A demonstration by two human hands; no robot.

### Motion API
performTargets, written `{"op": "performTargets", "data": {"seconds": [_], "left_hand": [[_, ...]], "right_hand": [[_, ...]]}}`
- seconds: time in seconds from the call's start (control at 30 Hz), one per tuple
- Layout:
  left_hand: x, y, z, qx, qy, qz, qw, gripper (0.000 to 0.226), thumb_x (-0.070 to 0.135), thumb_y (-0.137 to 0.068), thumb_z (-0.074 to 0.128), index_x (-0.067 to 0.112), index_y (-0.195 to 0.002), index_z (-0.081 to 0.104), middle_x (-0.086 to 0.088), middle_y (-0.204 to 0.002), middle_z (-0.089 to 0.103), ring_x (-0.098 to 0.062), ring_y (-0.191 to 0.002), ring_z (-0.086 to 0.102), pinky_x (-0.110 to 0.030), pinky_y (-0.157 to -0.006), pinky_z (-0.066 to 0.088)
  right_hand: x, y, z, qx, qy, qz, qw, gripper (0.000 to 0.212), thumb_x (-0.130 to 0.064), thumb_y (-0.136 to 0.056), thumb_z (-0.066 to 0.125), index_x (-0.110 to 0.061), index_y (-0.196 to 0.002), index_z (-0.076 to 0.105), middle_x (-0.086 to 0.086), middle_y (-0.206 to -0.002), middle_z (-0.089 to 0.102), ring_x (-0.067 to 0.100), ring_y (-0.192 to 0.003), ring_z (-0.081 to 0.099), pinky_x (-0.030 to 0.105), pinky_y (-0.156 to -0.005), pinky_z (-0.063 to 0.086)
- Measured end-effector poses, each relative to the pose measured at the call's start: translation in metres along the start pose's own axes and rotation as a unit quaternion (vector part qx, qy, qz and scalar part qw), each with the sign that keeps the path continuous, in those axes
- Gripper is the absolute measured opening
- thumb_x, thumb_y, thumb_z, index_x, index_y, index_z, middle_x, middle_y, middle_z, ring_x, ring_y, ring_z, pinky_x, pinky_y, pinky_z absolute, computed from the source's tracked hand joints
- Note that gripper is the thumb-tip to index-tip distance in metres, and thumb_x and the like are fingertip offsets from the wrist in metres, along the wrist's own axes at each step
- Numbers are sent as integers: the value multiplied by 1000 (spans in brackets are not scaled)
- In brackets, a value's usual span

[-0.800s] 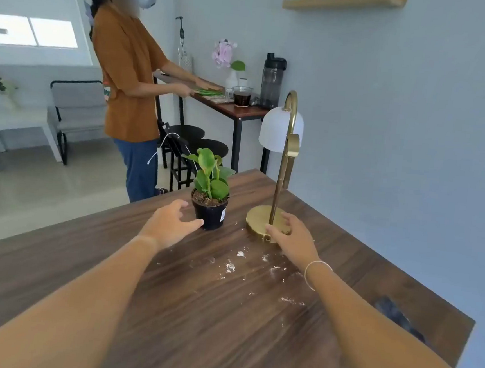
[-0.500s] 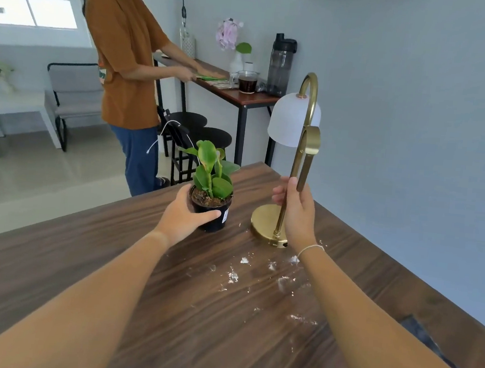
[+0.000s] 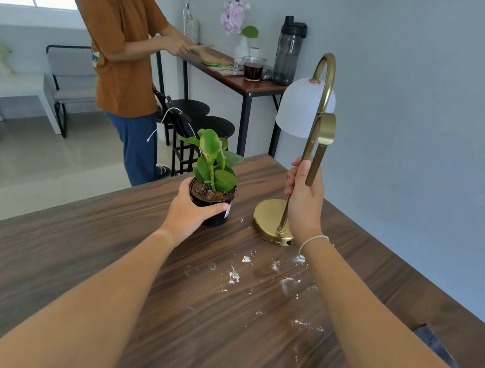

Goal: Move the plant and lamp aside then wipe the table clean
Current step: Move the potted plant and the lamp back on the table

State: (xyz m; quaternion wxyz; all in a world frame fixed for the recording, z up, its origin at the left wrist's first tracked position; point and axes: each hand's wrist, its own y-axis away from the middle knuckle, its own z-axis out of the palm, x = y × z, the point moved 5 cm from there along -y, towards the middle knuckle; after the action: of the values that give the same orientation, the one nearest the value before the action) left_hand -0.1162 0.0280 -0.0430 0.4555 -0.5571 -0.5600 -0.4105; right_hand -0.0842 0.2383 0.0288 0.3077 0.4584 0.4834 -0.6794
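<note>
From the head camera, the left grip (image 3: 187,211) wraps around the black pot of the plant (image 3: 214,178), which stands on the wooden tabletop (image 3: 82,258). Just beside it, the right grip (image 3: 304,198) is closed around the brass stem of the lamp (image 3: 300,147), its round base resting on the tabletop. White crumbs (image 3: 257,273) lie scattered nearer the camera.

The left hand (image 3: 192,210) wraps the black plastic pot of the green-leafed plant (image 3: 212,194); at its 3 o'clock the right hand (image 3: 304,196) grips the brass stem of the white-shaded lamp (image 3: 303,148), above white crumbs (image 3: 234,275) at 6 o'clock on the dark wooden bench (image 3: 82,258)
</note>
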Motion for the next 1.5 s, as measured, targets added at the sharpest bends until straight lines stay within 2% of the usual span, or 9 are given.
{"op": "performTargets", "data": {"seconds": [0.23, 0.43, 0.57, 0.7, 0.8, 0.9, 1.03, 1.17, 1.5], "left_hand": [[1, -6, -1, 4, 4, 8, 1000, 86, 27, -63, 83, 23, -134, 35, 6, -120, 51, -14, -111, 48, -27, -94, 38], [12, -27, -1, 10, 0, 23, 1000, 85, 27, -63, 83, 21, -133, 35, 6, -119, 50, -13, -111, 48, -26, -93, 38], [15, -49, 3, 11, -1, 31, 999, 83, 27, -64, 83, 21, -133, 36, 6, -118, 51, -14, -110, 49, -26, -90, 38], [11, -75, 10, 19, -7, 29, 999, 89, 31, -61, 83, 22, -135, 35, 5, -122, 52, -15, -114, 49, -27, -95, 40], [5, -90, 16, 19, -2, 25, 999, 90, 32, -60, 84, 23, -135, 35, 5, -123, 53, -16, -116, 50, -31, -100, 41], [-1, -101, 19, 18, -4, 23, 1000, 89, 33, -60, 84, 23, -134, 35, 6, -121, 53, -16, -115, 50, -29, -98, 40], [-7, -110, 21, 20, 5, 16, 1000, 90, 34, -60, 83, 22, -135, 34, 4, -124, 54, -16, -116, 50, -28, -96, 41], [-8, -113, 22, 20, 6, 19, 1000, 90, 32, -62, 83, 22, -136, 33, 7, -120, 52, -14, -114, 49, -26, -93, 38], [-10, -113, 24, 3, -2, 13, 1000, 91, 35, -61, 83, 25, -136, 32, 8, -121, 50, -14, -116, 48, -32, -101, 40]], "right_hand": [[-3, -13, 5, 33, -18, 2, 999, 24, -15, -98, 31, -23, -83, 49, 1, -68, 37, 10, -59, 33, 14, -51, 32], [2, -43, 8, 42, -12, 7, 999, 25, -26, -99, 31, -26, -83, 49, 1, -70, 40, 10, -59, 35, 12, -49, 34], [4, -75, 16, 44, -6, -12, 999, 26, -23, -99, 30, -26, -81, 47, 2, -73, 40, 11, -60, 36, 13, -52, 34], [18, -106, 31, 33, 3, -17, 999, 25, -20, -99, 30, -25, -81, 47, 3, -74, 41, 11, -62, 37, 16, -55, 35], [32, -125, 42, 28, 4, -20, 999, 24, -22, -99, 31, -25, -84, 48, -1, -69, 41, 10, -60, 36, 17, -53, 35], [43, -138, 53, 27, -6, -16, 999, 24, -24, -99, 31, -26, -82, 48, -2, -67, 40, 10, -59, 34, 17, -51, 33], [55, -148, 65, 24, -22, -17, 999, 26, -23, -99, 32, -27, -80, 49, -1, -69, 41, 9, -59, 35, 14, -51, 35], [71, -150, 72, 25, -19, -8, 999, 26, -20, -98, 33, -29, -82, 51, -2, -73, 44, 8, -63, 40, 18, -59, 37], [79, -148, 70, 5, -29, -3, 1000, 24, -23, -98, 33, -28, -83, 51, -4, -67, 40, 9, -60, 36, 17, -55, 35]]}}
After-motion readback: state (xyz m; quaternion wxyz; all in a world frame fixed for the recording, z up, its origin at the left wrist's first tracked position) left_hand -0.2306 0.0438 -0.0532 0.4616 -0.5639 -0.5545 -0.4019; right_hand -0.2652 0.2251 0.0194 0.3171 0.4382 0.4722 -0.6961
